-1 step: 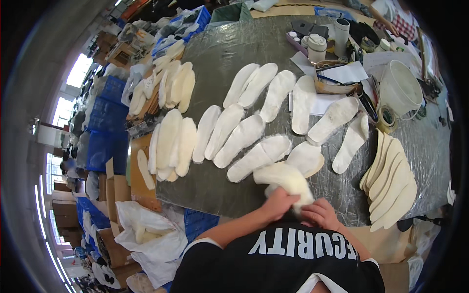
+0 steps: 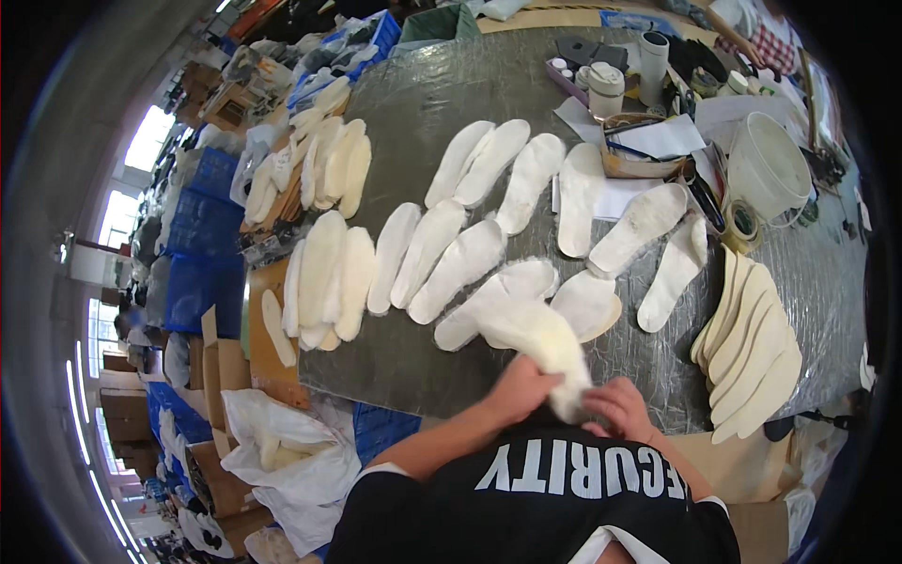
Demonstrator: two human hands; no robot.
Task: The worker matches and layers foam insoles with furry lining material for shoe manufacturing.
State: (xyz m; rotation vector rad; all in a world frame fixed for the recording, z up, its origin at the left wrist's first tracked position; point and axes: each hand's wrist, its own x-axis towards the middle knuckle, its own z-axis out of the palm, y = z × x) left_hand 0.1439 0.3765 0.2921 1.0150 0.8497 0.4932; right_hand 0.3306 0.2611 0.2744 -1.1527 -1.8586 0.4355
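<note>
A fluffy cream-white fleece insole (image 2: 543, 340) is in my hands at the near edge of the table, its far end bending left over the flat insoles. My left hand (image 2: 522, 387) grips its left side, thumb on top. The curled fingers of my right hand (image 2: 618, 406) pinch at its lower right edge; motion blurs them slightly. Just beyond lie a white insole (image 2: 498, 299) and a shorter-looking one (image 2: 587, 305), partly covered. More white insoles (image 2: 458, 258) are laid out in two slanting rows.
Fanned cream insoles (image 2: 752, 343) lie at right; fluffy ones (image 2: 324, 273) are piled at left. A white bucket (image 2: 770, 169), tape roll (image 2: 742, 226), lidded cup (image 2: 606, 89) and open box (image 2: 648, 160) crowd the far right. A white sack (image 2: 291, 461) stands beside the table at lower left.
The fleece insole has shifted slightly left and toward me, and more of its lower end shows. My left hand has moved a little left; my right fingers sit nearer its edge.
</note>
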